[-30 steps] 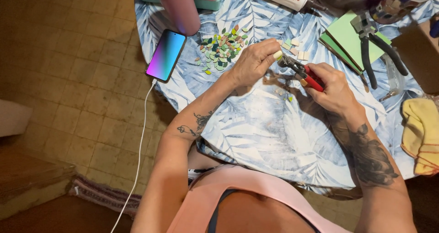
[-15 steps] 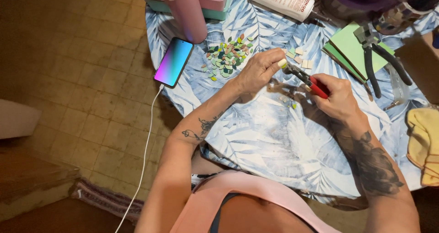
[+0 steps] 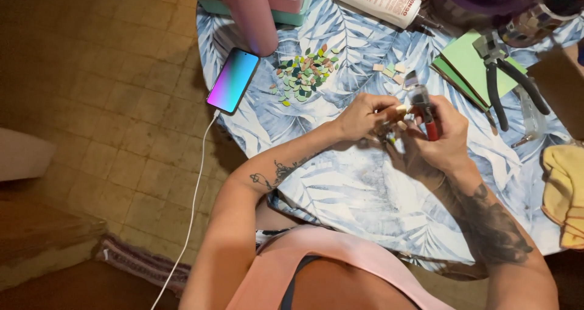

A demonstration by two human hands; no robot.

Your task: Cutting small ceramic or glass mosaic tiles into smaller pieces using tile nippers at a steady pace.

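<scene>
Nippers [image 3: 424, 108] gripped in right hand [image 3: 443, 141], left hand [image 3: 364, 115] fingers pinching tile piece [image 3: 401, 108], tile scraps [image 3: 302, 73], phone [image 3: 233, 80] nearby

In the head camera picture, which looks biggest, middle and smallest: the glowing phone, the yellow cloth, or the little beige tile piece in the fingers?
1. Yellow cloth, though the picture edge cuts it off.
2. Glowing phone with purple-green screen, close to the cloth in size.
3. Small beige tile piece, held by the left hand.

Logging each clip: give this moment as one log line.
left hand: holds tile piece | right hand: grips red nippers on piece | tile pile, phone on table
</scene>
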